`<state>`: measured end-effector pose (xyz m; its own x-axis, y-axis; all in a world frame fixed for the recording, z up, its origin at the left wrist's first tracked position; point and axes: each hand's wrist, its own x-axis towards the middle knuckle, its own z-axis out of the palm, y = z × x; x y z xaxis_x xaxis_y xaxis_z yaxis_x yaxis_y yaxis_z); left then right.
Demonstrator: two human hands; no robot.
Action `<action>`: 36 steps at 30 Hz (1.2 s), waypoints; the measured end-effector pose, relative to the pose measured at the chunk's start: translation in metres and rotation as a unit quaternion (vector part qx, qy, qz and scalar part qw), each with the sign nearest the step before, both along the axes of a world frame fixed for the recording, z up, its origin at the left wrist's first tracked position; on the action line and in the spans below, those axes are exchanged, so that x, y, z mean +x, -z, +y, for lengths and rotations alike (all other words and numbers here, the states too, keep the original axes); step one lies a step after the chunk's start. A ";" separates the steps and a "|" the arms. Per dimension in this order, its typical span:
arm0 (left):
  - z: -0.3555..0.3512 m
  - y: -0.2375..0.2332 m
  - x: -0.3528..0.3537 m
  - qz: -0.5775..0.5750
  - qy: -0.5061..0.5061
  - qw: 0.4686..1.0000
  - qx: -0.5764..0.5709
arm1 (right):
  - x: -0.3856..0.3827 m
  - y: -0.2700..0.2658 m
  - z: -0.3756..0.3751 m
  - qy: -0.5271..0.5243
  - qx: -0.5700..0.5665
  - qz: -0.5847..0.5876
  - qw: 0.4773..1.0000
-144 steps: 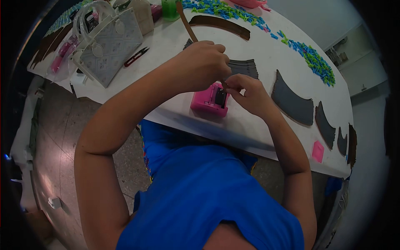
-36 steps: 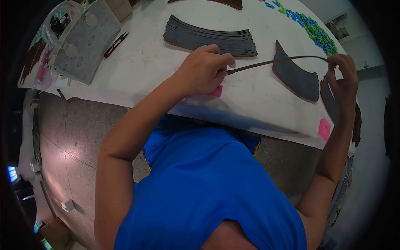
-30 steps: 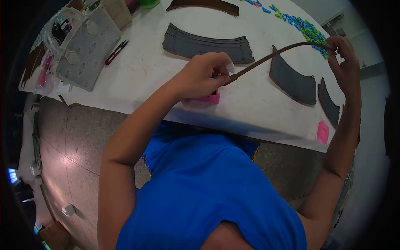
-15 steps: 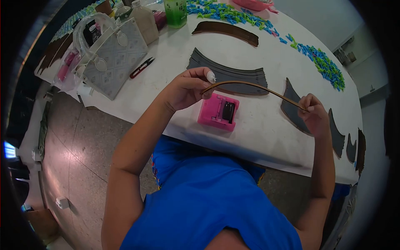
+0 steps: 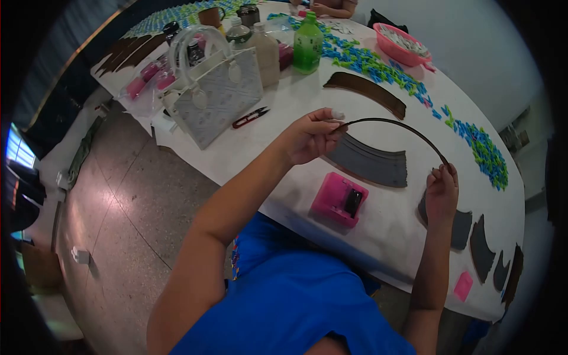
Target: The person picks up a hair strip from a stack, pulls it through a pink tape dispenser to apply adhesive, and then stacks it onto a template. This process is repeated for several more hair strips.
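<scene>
Two bare hands hold one thin brown strip (image 5: 378,119) between them, bowed upward in the air above the table (image 5: 393,219). The left hand (image 5: 309,135) is clamped on one end, thumb and fingers together, a white covering on one fingertip; the right hand (image 5: 442,192) pinches the other end. Half a second ago the strip made a flatter arc close over the pink block (image 5: 340,200); now the bend is steeper, and in the view the strip crosses above the grey stack (image 5: 378,163), well apart from the block. A second ago the left hand covered most of that block; now it shows whole, its black part bare.

The right hand hides part of a curved grey piece (image 5: 462,229). The brown stack (image 5: 365,93) and the snips (image 5: 250,118) lie beyond, the bag (image 5: 219,94) to the left. The view has shifted: the green bottle (image 5: 308,44) shows whole, and another person's hand (image 5: 320,9) appears at the far edge.
</scene>
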<state>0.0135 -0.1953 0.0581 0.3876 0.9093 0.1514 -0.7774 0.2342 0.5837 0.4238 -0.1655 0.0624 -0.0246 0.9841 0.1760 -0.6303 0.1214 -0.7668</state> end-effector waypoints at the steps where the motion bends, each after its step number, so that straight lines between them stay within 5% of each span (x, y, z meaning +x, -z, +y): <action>1: 0.008 0.004 -0.001 -0.020 -0.015 1.000 -0.006 | -0.004 0.002 0.010 -0.012 0.004 0.004 1.000; 8: 0.060 0.025 -0.013 -0.108 -0.122 0.984 -0.069 | -0.034 0.009 0.063 -0.024 -0.068 -0.079 0.994; 10: 0.070 0.021 -0.011 -0.047 -0.259 0.953 -0.152 | -0.042 0.010 0.073 -0.018 -0.084 -0.125 0.988; 14: 0.097 0.032 -0.012 0.042 -0.284 0.954 -0.087 | -0.055 0.019 0.095 0.001 -0.103 -0.231 0.968; 17: 0.117 0.036 -0.013 0.309 -0.371 0.875 -0.032 | -0.059 0.029 0.116 0.016 -0.106 -0.271 0.956; 18: 0.129 0.041 -0.014 0.309 -0.368 0.876 -0.029 | -0.060 0.033 0.123 0.013 -0.104 -0.297 0.949; 20: 0.150 0.050 -0.018 0.558 -0.421 0.715 0.013 | -0.063 0.039 0.135 0.026 -0.086 -0.325 0.941; 22: 0.154 0.046 -0.017 0.602 -0.423 0.676 0.044 | -0.065 0.048 0.148 0.039 -0.067 -0.353 0.932; 26: 0.172 0.057 -0.023 0.706 -0.416 0.564 0.097 | -0.062 0.077 0.185 0.091 -0.017 -0.513 0.853; 28: 0.178 0.060 -0.024 0.715 -0.413 0.558 0.090 | -0.061 0.082 0.195 0.096 -0.026 -0.574 0.812; 30: 0.183 0.063 -0.022 0.723 -0.409 0.551 0.082 | -0.066 0.084 0.198 0.168 0.036 -0.675 0.718; 36: 0.188 0.063 -0.015 0.733 -0.421 0.533 0.047 | -0.084 0.074 0.198 0.195 -0.009 -0.721 0.665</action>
<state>-0.0014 -0.0077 -0.0054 -0.3872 0.8697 0.3061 0.7219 0.0795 0.6874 0.3397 0.0321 -0.0118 0.1035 0.9665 0.2347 0.8379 0.0424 -0.5441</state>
